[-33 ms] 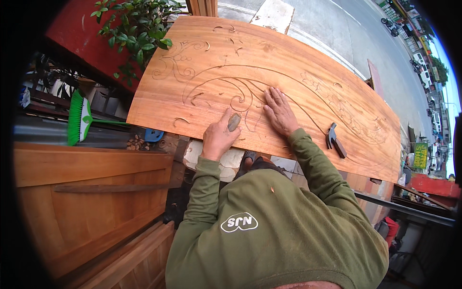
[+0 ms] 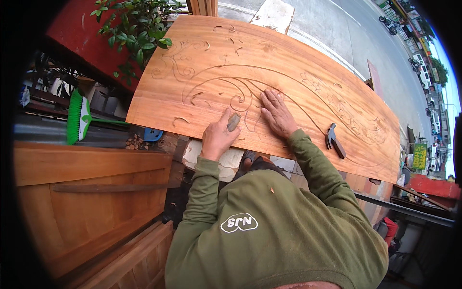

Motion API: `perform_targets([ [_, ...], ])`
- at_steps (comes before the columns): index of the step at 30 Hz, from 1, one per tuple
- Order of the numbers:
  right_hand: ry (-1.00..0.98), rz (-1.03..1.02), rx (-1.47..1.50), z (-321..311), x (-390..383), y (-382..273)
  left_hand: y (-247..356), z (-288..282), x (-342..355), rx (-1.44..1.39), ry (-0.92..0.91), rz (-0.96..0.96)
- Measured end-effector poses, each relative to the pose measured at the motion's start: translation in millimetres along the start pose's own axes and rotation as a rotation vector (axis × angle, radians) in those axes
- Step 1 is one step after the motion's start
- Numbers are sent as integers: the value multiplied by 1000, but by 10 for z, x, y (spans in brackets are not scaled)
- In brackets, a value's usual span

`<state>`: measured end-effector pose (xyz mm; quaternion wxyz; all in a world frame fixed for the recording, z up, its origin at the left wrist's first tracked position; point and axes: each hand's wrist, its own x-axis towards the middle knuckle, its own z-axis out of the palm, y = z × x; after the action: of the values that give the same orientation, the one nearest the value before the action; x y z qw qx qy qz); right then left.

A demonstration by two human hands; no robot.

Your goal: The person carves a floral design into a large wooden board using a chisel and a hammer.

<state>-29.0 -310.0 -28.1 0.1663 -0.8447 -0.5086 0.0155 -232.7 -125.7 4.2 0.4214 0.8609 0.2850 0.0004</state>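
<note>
A broad wooden panel (image 2: 284, 58) lies before me, with scrolls carved in and leafy outlines drawn on it. My left hand (image 2: 217, 137) is closed around a stubby grey-brown handle (image 2: 234, 122), resting near the panel's near edge. Its rounded end shows beside the thumb; any blade is hidden. My right hand (image 2: 279, 115) lies flat on the wood, fingers stretched over the carved curves just right of the small spiral. To the right of that hand a claw hammer (image 2: 335, 140) with a dark handle rests on the panel. Curled wood shavings (image 2: 182, 119) are scattered on the left half.
A green broom (image 2: 77, 118) and a leafy plant (image 2: 137, 33) are left of the panel. Panelled wooden doors (image 2: 91, 192) stand at the lower left. A pale worn block (image 2: 231, 161) sits under the near edge. Beyond the panel runs a road (image 2: 337, 29).
My right hand has slid slightly left and towards me across the panel. My left hand, the handle in it and the hammer stay where they were.
</note>
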Motion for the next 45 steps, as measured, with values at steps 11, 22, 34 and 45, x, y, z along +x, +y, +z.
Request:
perform_targets([
  [11,-182,-399,171,-283,-1027,-372,-19,69,-45,-22,121,47],
  [22,-1,-288,29,-378,-2869,242,-95,289,-5,49,238,46],
  [34,113,272,179,-489,-3992,211,513,937,-738,337,121,127],
  [45,635,362,-129,-994,-2749,1175,1113,1440,-1339,85,-254,224],
])
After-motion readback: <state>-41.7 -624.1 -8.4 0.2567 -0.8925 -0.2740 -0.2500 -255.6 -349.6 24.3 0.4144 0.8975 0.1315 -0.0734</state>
